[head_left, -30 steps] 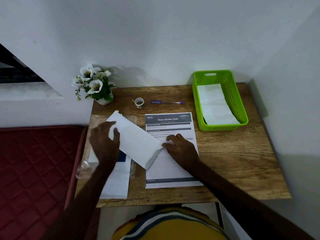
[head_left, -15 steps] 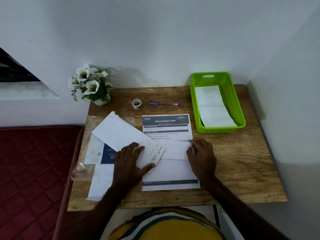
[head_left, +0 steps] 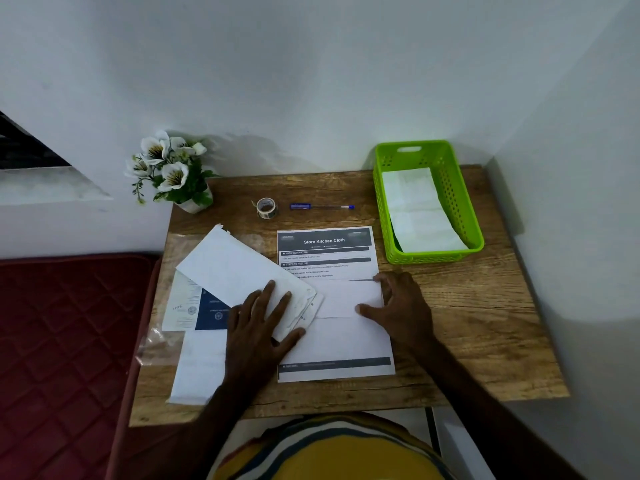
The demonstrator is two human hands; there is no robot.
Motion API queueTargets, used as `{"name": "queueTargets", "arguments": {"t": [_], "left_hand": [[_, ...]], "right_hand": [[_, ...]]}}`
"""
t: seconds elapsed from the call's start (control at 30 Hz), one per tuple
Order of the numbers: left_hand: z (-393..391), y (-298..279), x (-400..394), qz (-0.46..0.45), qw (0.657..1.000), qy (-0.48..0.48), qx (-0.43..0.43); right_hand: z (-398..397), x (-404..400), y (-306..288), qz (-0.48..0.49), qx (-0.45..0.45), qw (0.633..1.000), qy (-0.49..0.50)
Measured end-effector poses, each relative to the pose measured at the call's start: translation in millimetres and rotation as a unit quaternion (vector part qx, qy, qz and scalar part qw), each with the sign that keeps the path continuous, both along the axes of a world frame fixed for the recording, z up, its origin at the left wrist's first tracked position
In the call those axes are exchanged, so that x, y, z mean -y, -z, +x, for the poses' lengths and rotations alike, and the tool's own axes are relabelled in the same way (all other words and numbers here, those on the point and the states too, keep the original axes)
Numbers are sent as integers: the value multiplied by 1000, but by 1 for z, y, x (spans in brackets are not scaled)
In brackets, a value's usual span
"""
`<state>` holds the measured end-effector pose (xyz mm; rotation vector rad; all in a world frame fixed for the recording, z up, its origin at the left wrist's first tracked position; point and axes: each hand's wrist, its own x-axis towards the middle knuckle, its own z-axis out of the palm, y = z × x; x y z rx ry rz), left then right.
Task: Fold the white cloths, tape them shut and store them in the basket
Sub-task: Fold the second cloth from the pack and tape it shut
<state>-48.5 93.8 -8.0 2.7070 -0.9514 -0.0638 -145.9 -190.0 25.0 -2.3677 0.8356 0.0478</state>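
Wooden table (head_left: 467, 323): white cloth (head_left: 239, 268), folded, lying aslant at centre-left; left hand (head_left: 258, 327) flat on its near end, fingers spread wide. Right hand (head_left: 398, 306), fingers loosely spread, rests on a smaller folded piece (head_left: 341, 299) over the printed sheet (head_left: 325, 251). Green basket (head_left: 474, 233) (far right corner) holds folded cloths (head_left: 415, 209). Tape roll (head_left: 266, 207) and pen (head_left: 322, 206) behind.

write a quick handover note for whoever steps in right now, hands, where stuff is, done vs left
Left hand: flat, pressing the white cloth stack.
Right hand: fingers resting on the small folded cloth over the instruction sheet.
Tape roll stands untouched at the table's back.
Done: folded cloths lie in the green basket.
Left: finish folding, tape, store.
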Motion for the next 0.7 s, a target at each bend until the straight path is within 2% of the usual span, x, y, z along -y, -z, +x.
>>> {"name": "queueTargets", "arguments": {"t": [0.17, 0.4, 0.47, 0.57, 0.7], "left_hand": [[-1, 1, 2, -2, 1000, -16, -5], [-1, 2, 2, -14, 1000, -27, -5], [-1, 2, 2, -13, 1000, -27, -5], [-2, 4, 4, -32, 999, -38, 0], [-3, 6, 6, -80, 995, -40, 35]], "right_hand": [[8, 3, -5, 18, -32, 999, -5], [13, 0, -9, 59, -31, 997, 25], [12, -1, -7, 104, -13, 994, 36], [10, -2, -6, 223, 44, 970, 88], [4, -3, -23, 255, 85, 953, 138]]}}
